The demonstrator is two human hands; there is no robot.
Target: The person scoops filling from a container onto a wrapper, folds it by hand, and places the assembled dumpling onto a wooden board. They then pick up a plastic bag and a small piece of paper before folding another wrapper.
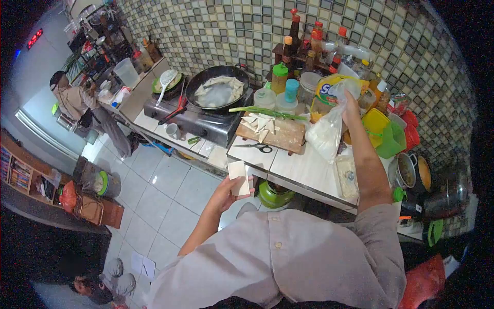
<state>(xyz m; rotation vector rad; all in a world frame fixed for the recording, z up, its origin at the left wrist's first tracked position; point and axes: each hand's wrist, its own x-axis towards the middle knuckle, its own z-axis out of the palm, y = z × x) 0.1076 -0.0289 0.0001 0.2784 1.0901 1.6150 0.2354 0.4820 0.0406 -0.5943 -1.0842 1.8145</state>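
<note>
My left hand (pixel 226 194), in front of the counter edge, holds a pale, flat rectangular pastry sheet (pixel 238 177) upright between thumb and fingers. My right hand (pixel 352 109) is closed on the gathered top of a clear plastic bag of white powder (pixel 325 135), which hangs over the counter. Left of the bag, small folded triangular pastries (pixel 259 125) lie on a wooden cutting board (pixel 285 135), with green onions (pixel 267 113) along its back edge. Black-handled scissors (pixel 257 147) rest in front of the board. A tray of pale mixture (pixel 347 176) sits below my right forearm.
A black wok (pixel 218 86) with pastries in liquid stands on the gas stove (pixel 206 123). Sauce bottles (pixel 295 36) and jars line the tiled wall. Green and yellow containers (pixel 389 139) are at right. Another person (pixel 77 103) stands far left; one more (pixel 103 288) is low at left.
</note>
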